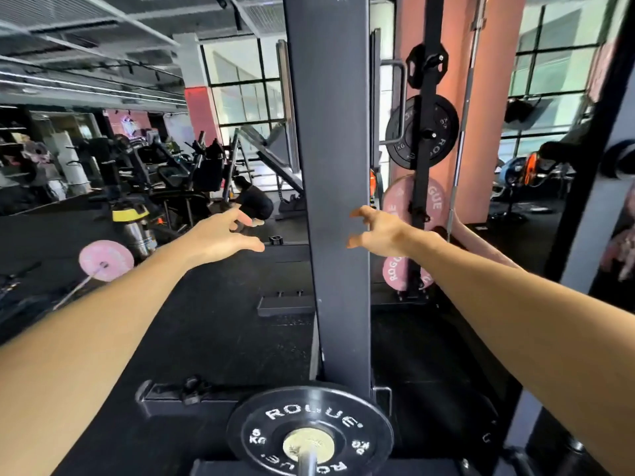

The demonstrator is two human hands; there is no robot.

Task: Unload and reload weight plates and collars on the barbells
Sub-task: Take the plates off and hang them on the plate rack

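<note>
A black 5 kg Rogue plate [311, 429] sits on the barbell sleeve [307, 458] at the bottom centre, right below me. No collar shows on that sleeve. My left hand [223, 237] and my right hand [378, 231] reach forward at chest height, one on each side of the black rack upright [330, 166]. Both hands are empty with fingers loosely spread and touch nothing. A black collar [275, 240] lies on the rack base beyond my left hand; another dark clamp [192, 389] rests on the lower rack base.
Black plates [422, 132] and pink plates [412, 201] hang on storage pegs behind the upright at right. A second barbell with a pink plate [106, 260] lies on the floor at left. A person crouches in the distance [252, 201]. A mirror stands at the right edge.
</note>
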